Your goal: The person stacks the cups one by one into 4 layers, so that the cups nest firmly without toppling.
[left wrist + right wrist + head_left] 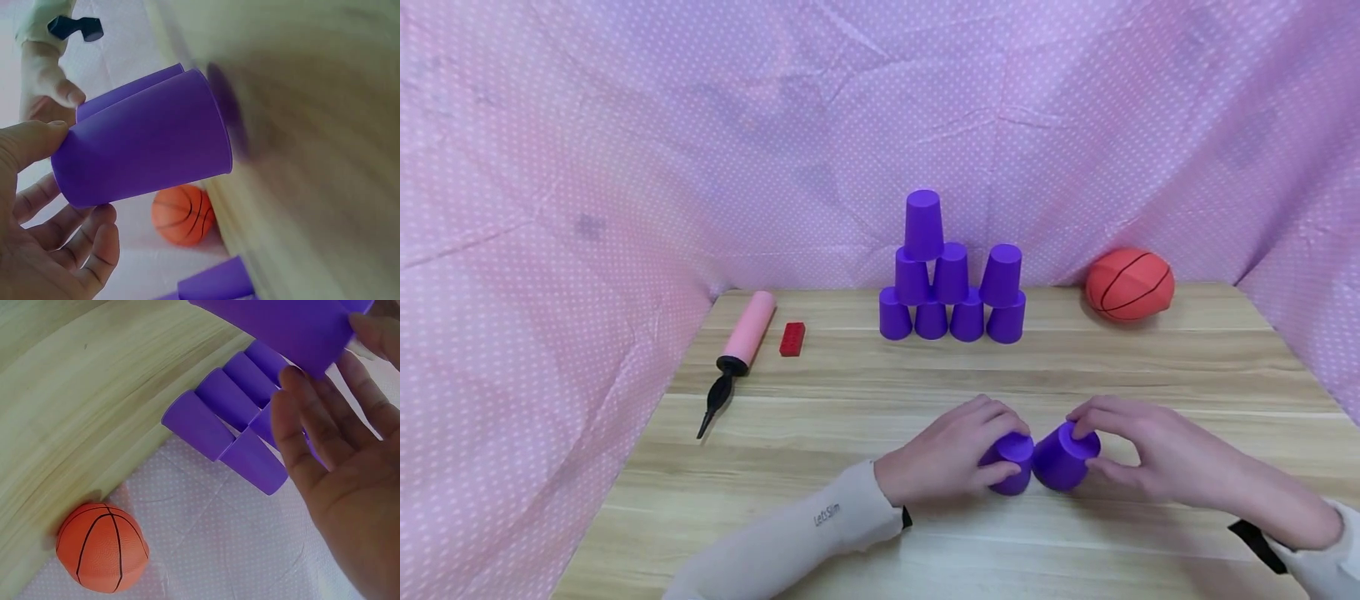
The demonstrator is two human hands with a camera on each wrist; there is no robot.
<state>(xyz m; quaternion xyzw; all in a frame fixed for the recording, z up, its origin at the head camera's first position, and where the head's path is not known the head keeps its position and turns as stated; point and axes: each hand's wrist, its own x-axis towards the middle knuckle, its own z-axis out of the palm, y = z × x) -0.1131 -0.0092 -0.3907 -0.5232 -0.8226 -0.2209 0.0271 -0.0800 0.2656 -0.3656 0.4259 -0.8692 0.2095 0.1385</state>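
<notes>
My left hand [958, 450] grips an upside-down purple cup [1017, 471] near its closed end, thumb on one side and fingers on the other. Another upside-down purple cup [1060, 461], tilted, is pinched at its top by my right hand [1157, 450]. The two cups meet or nearly meet side by side. In the left wrist view, a shadow falls on the table near the held cup's [144, 137] rim. Behind stands a stack of purple cups: several in the bottom row, three above, and one top cup [923, 225] at the left.
A red-orange basketball [1129, 285] rests at the back right of the wooden table [820, 400]. On the left lie a pink hand pump [749, 333] with a black nozzle and a small red toy brick [792, 339]. Pink dotted cloth [775, 150] hangs around the table.
</notes>
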